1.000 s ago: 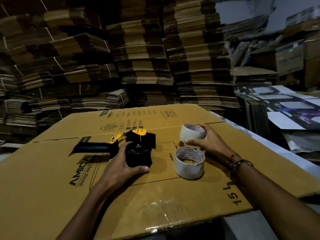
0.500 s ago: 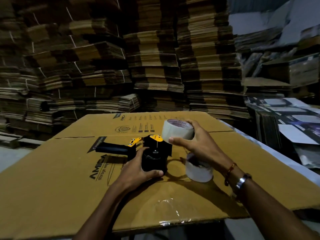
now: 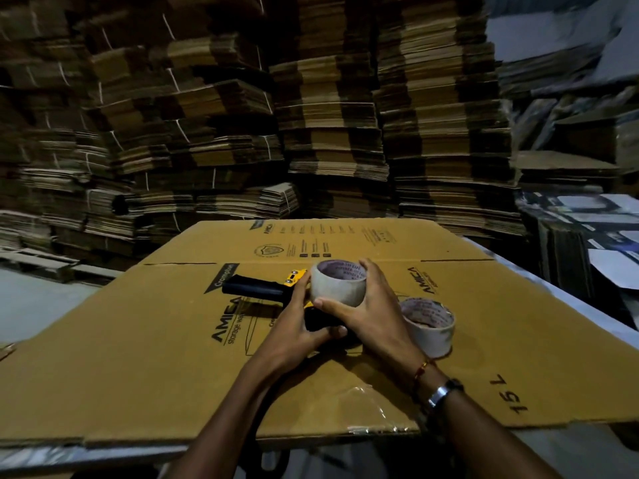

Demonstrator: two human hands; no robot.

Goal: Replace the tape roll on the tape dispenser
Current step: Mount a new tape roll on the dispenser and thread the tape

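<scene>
We see the right hand [image 3: 366, 311] with its fingers [image 3: 371, 271] and thumb curled around a white tape roll [image 3: 337, 288], holding it just above the black and yellow tape dispenser [image 3: 262, 290]. The left hand [image 3: 297, 326] grips the dispenser's body, fingers wrapped around it, on a flattened cardboard box [image 3: 145, 357] covering the bench. A second tape roll [image 3: 430, 328] stands on the cardboard just right of the hands. Stacks of flattened cardboard [image 3: 328, 115] rise behind.
</scene>
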